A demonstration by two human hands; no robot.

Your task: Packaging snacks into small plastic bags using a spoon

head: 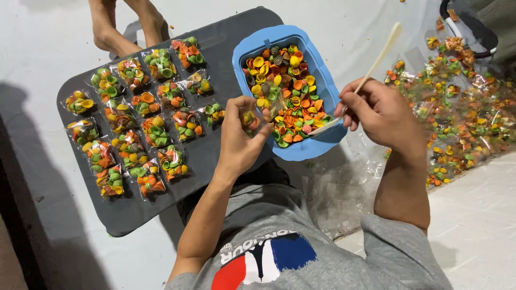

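Note:
My left hand [240,137] holds a small clear bag [251,121] with a few coloured shell-shaped pieces in it, right at the near-left rim of a blue tub [321,71]. The tub is full of orange, yellow, green and brown shell pieces [285,91]. My right hand [379,111] grips a pale long-handled spoon [371,70] whose bowl end dips into the tub's near-right corner.
A dark grey tray [226,48] on the left carries several filled little bags [137,115] in rows. A heap of filled bags [462,113] lies at the right on clear plastic. Bare feet [123,27] rest at the tray's far edge. White floor sheet lies underneath.

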